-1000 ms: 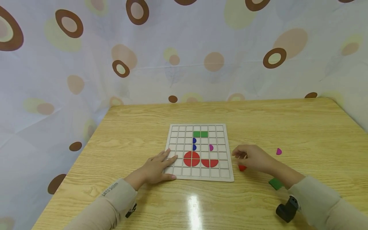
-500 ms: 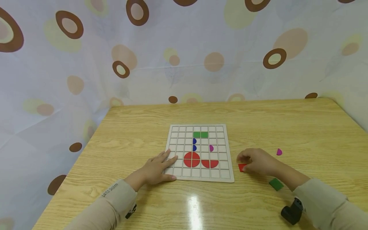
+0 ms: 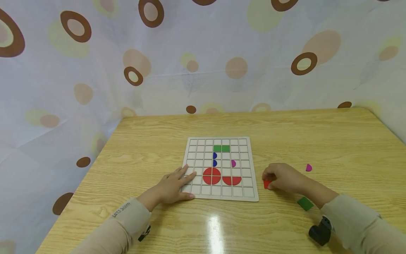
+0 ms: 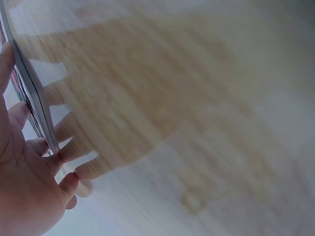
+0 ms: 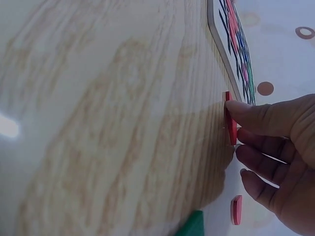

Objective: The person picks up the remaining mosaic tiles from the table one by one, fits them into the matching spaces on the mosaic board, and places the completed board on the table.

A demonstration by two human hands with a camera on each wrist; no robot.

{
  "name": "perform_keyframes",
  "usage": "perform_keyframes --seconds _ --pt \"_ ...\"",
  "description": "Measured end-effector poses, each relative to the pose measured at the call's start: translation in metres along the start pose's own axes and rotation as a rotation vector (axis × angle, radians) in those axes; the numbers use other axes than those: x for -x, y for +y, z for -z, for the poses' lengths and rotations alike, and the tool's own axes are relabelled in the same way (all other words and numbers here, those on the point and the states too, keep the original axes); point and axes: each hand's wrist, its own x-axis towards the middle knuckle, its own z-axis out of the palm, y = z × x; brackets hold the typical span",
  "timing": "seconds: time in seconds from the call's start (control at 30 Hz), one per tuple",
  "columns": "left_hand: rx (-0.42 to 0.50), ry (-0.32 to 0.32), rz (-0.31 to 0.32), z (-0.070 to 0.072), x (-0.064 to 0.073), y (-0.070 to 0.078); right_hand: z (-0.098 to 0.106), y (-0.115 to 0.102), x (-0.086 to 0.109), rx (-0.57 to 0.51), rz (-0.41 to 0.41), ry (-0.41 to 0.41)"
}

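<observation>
My left hand (image 3: 172, 187) rests on the left edge of a white gridded board (image 3: 209, 193), fingers spread. Green squares (image 3: 221, 148), blue half-circles (image 3: 215, 163), a magenta half-circle (image 3: 233, 163), a red circle made of quarter pieces (image 3: 211, 176) and a red half-circle of two quarters (image 3: 232, 180) sit in its cells. Right of the board, my right hand (image 3: 287, 178) pinches a small red tile (image 3: 266, 184) low at the table. In the right wrist view, the thumb lies against the red tile (image 5: 231, 125); fingers partly hide its far side.
A green square tile (image 3: 305, 204) lies on the wooden table (image 3: 158, 137) below the right wrist. Farther right is a loose magenta half-circle (image 3: 309, 167). A patterned cloth (image 3: 177, 46) hangs behind the table. Black wrist cameras sit under both sleeves.
My right hand has shifted slightly right and drawn in its fingers at the red tile, which has turned and now shows a squarer outline. The left hand and board stay put.
</observation>
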Motion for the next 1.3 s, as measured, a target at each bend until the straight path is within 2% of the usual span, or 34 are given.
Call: perform_keyframes --seconds 0.37,0.9,1.1,1.3 --pt "0.003 0.004 0.018 -0.0015 0.0007 0.0008 0.0009 -0.0027 -0.0011 -0.004 0.008 -0.017" --pt "0.005 0.006 0.013 -0.0011 0.0004 0.0013 0.0058 -0.0031 0.0024 -0.084 -0.045 -0.023" --pt "-0.003 0.009 0.007 -0.0008 0.0008 0.001 0.0053 -0.0029 0.0026 -0.105 -0.027 -0.056" --pt "-0.008 0.007 -0.001 -0.0002 0.0008 0.0008 0.0044 -0.0017 0.002 -0.1 -0.018 -0.048"
